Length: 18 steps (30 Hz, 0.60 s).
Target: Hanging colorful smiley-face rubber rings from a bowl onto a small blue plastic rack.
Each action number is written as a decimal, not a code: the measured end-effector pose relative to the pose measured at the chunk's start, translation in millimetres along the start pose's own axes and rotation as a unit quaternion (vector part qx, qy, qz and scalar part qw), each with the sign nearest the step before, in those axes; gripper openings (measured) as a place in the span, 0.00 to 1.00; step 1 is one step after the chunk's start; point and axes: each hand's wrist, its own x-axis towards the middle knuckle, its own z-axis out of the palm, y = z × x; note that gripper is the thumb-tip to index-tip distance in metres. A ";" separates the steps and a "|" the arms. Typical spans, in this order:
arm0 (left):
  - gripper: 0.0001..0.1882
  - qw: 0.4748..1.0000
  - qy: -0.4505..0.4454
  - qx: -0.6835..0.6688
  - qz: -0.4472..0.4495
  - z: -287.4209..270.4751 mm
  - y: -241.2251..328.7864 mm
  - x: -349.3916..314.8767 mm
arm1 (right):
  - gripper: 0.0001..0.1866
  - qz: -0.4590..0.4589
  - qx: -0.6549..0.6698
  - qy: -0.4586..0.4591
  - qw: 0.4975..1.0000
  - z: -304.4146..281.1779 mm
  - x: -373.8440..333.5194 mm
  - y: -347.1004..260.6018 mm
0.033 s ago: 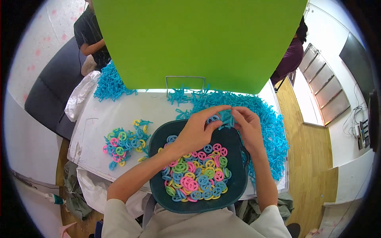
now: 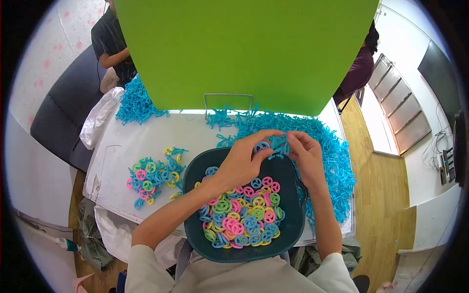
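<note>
My left hand [image 2: 244, 158] is closed in a pinch on a small blue plastic wheel [image 2: 262, 146], above the far side of a dark green tub [image 2: 195, 166]. Close beside it, my right hand [image 2: 308, 152] has thumb and fingers pinched around small blue plastic stick pieces [image 2: 279, 144]; exactly how many it grips is hidden. The fingertips of both hands nearly meet. Inside the tub lie many small spoked wheels [image 2: 233, 225] in pink, yellow, green and blue. A large heap of blue stick pieces [image 2: 334, 171] spreads under and beyond my right hand.
Joined wheels and sticks form a small pile [image 2: 149, 178] on the white table [image 2: 117, 151] at left. A green panel [image 2: 244, 53] with a wire stand [image 2: 228, 94] blocks the far side. Another blue heap [image 2: 137, 102] lies far left. People sit beyond the panel on both sides.
The fingertips of my right hand have shifted very slightly to the right. My left hand and the tub stay where they were.
</note>
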 end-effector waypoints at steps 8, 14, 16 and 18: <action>0.15 0.989 0.021 -0.115 -0.090 -7.5 -3.2 2.8 | 0.15 -0.339 -0.348 0.162 0.859 -12.7 6.4 -5.2; 0.11 0.975 0.010 -0.186 -0.122 -7.7 -16.7 0.7 | 0.23 -0.361 -0.334 -0.092 0.866 14.7 -14.9 -16.5; 0.11 0.973 0.014 -0.192 -0.128 -9.5 -17.0 -0.1 | 0.26 -0.291 -0.298 -0.134 0.899 20.6 -21.1 -17.4; 0.10 0.970 0.035 -0.181 -0.159 -9.7 -17.4 -1.0 | 0.24 -0.293 -0.296 -0.127 0.900 26.6 -25.9 -21.3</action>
